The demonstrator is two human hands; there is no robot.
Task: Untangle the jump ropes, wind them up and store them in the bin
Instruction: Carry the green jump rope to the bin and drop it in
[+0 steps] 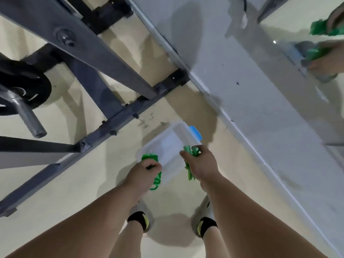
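I stand over a clear plastic bin [172, 146] with a blue latch [195, 133], which sits on the beige floor. My left hand [143, 173] grips a wound bundle of green jump rope [149, 158], with loops hanging below the fist. In my right hand [200, 164] is a second green rope bundle [191, 151], its ends sticking out above and below the fingers. Both hands hover just above the near edge of the bin, one at each side. The bin looks empty inside.
A grey steel weight rack frame [104, 75] crosses the left side, with a black weight plate [24, 90] and bar end [30, 121]. A grey wall base [242, 90] and a mirror [307, 43] run along the right. My feet [141, 218] stand below the bin.
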